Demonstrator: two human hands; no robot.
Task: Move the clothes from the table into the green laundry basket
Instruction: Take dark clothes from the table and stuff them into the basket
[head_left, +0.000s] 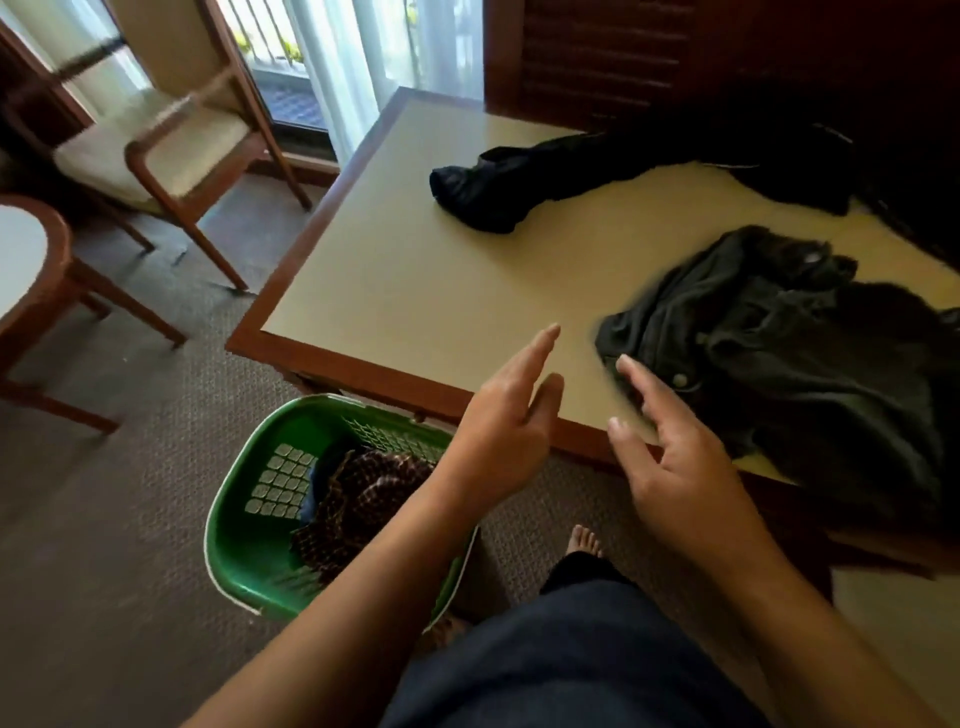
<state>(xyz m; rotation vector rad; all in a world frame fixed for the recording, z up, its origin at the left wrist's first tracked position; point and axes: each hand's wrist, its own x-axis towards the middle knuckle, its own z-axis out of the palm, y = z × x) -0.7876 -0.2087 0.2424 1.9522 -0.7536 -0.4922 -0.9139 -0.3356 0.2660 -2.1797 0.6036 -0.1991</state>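
Both forearms were stretched forward from the lap. The left hand (498, 441) hovered over the table (415, 280) edge above the green laundry basket (228, 519), fingers straight and loosely together, holding nothing. The right hand (670, 462) had its fingers spread, tips at the dark grey shirt (779, 364); whether they touched it was unclear. A black garment (519, 182) lay farther back, and a patterned cloth (363, 499) sat in the basket.

Brown carpet (104, 519), daylight at the far window (275, 52).
We see a cushioned wooden armchair (156, 150) far left, sheer curtains (358, 57) beside it, dark louvred panelling (623, 52) far right.
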